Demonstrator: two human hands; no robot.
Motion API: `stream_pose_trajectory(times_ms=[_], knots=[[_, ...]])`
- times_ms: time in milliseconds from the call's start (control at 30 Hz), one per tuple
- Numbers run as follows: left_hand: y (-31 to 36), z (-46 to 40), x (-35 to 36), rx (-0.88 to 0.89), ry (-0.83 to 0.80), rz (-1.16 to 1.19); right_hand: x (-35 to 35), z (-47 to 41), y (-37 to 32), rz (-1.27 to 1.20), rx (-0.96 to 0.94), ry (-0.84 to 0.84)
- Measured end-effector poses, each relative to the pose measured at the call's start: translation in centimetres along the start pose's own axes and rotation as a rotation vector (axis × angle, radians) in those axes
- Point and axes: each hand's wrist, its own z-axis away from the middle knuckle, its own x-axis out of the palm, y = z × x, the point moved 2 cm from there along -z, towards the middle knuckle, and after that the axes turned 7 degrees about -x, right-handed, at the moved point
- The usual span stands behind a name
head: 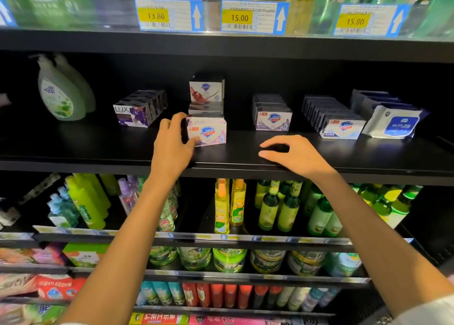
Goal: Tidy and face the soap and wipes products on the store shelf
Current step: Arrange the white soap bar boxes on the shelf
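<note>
Both hands reach onto the black shelf [368, 152] in the head view. Left hand [172, 143] grips the left end of a pink soap box [211, 130], fingers curled over its top corner and thumb on its lower front edge. Right hand [297, 154] holds nothing: its fingers are loosely curled with the thumb apart, and the heel of the hand rests on the shelf's front lip, well to the right of the pink box.

Behind the pink box, farther in from the left hand, more boxes of the same brand lie in a row, and a white soap box [206, 90] with a red pattern stands raised at the back. Left of the left hand sits a row of Lux boxes [137, 111], purple and dark, and farther left two green pump bottles [62, 91] stand one behind the other. Beyond the right hand is a row of lilac soap boxes [272, 118]; right of that, a row of blue-and-white soap boxes [341, 128]; at the far right, a wipes pack [395, 124] leans in front of others like it.

Above the hands, yellow price tags [239, 17] hang on the upper rail. Below the arms, lower shelves hold green and yellow bottles [222, 206].
</note>
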Motion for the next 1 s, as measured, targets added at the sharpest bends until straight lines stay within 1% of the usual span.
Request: stream_pose_trajectory(times_ms=[67,133,200,267,367,433,500,600,667,733,833,1000], knots=[[0.0,1.2,-0.3,0.057,0.051,-0.002,-0.3,-0.5,0.5,-0.131,0.021,0.114],[0.2,2.3,-0.2,0.162,-0.006,-0.008,-0.8,-1.3,1.1,-0.179,0.056,0.213],[0.9,3.2,0.1,0.307,-0.140,-0.056,-1.4,-2.5,1.6,-0.136,0.087,0.290],[1.8,3.5,0.7,0.397,-0.301,-0.110,-2.0,-3.8,1.9,-0.091,0.147,0.346],[3.1,3.6,2.2,0.430,-0.521,-0.163,-2.7,-5.8,2.4,-0.037,0.291,0.384],[3.5,3.6,3.3,0.442,-0.592,-0.230,-2.9,-6.9,3.3,-0.034,0.358,0.426],[3.5,3.5,3.8,0.450,-0.583,-0.291,-2.9,-7.5,3.7,-0.025,0.377,0.456],[3.3,3.6,3.8,0.452,-0.546,-0.318,-2.3,-8.2,4.0,-0.027,0.296,0.388],[3.2,3.7,3.8,0.444,-0.537,-0.328,-1.9,-8.3,4.1,-0.034,0.278,0.349],[3.3,3.7,3.9,0.432,-0.531,-0.326,-1.8,-8.2,4.6,-0.031,0.284,0.365],[3.2,3.7,3.9,0.423,-0.519,-0.322,-1.8,-7.9,5.2,-0.112,0.321,0.436],[3.3,3.7,3.9,0.414,-0.520,-0.320,-2.0,-7.2,5.1,-0.146,0.382,0.420]])
